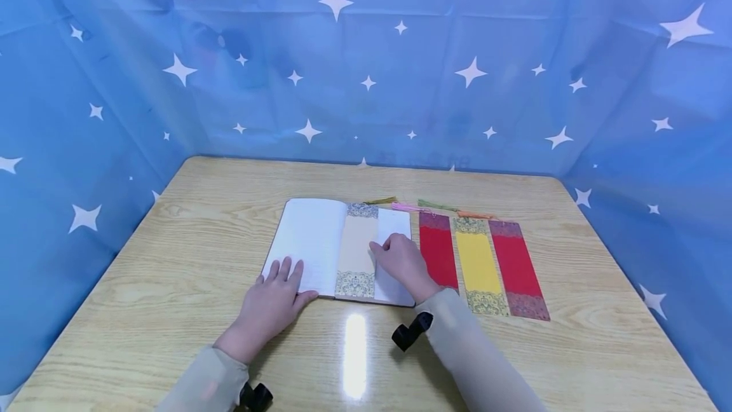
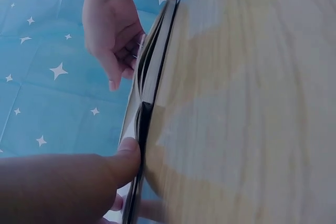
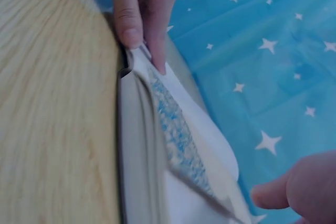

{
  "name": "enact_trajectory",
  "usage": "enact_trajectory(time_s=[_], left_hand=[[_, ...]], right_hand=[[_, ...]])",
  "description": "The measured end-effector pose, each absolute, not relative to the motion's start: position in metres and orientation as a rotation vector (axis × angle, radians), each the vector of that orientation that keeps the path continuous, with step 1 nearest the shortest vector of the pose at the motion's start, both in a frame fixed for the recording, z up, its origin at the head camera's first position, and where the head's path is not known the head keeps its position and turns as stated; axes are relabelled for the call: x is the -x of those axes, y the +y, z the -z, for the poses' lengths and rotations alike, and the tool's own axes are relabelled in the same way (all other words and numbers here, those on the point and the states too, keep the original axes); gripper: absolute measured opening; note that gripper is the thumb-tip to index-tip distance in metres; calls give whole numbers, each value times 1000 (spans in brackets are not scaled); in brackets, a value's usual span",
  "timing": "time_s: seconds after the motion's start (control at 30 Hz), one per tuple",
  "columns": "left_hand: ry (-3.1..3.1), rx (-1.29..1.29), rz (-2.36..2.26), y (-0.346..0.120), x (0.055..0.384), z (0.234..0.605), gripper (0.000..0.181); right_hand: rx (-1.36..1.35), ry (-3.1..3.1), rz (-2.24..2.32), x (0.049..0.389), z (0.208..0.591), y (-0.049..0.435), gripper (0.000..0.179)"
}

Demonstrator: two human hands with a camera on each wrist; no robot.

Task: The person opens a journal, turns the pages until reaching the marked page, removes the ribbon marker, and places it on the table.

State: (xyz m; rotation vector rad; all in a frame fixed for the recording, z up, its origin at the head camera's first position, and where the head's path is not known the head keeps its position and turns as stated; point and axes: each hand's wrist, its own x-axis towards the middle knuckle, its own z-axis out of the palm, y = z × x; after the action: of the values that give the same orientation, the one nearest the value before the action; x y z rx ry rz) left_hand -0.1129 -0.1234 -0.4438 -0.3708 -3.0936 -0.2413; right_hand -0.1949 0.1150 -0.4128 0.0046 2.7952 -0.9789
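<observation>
An open notebook (image 1: 311, 240) with white pages lies on the table. A cream bookmark (image 1: 359, 243) with patterned blue-grey ends rests on its right page, close along the spine. My left hand (image 1: 274, 301) lies with fingers spread on the lower left page, its thumb at the bottom edge. My right hand (image 1: 403, 264) hovers over the right page, fingers loosely curled and holding nothing, the tips close to the bookmark's right edge. In the right wrist view the right thumb (image 3: 270, 193) sticks out just above the bookmark (image 3: 178, 135).
Right of the notebook lie a red bookmark (image 1: 437, 247), a yellow bookmark (image 1: 479, 262) and another red bookmark (image 1: 517, 266), side by side. Several coloured tassels (image 1: 437, 205) stretch along their top ends. A blue star-patterned cloth (image 1: 400, 107) surrounds the wooden table (image 1: 200, 227).
</observation>
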Motion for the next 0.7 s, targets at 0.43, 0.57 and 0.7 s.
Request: enact_trajectory(time_s=[0.43,0.57,0.7], left_hand=[[-3136,377,219,-121,113,440,69],[-3133,380,204,-120,114,441,69],[-3120,379,181,-121,114,442,69]], right_hand=[[-161,2659,1034,201,411,108,43],[-162,2690,946,201,410,106,39],[-134,2706,882,202,408,101,39]])
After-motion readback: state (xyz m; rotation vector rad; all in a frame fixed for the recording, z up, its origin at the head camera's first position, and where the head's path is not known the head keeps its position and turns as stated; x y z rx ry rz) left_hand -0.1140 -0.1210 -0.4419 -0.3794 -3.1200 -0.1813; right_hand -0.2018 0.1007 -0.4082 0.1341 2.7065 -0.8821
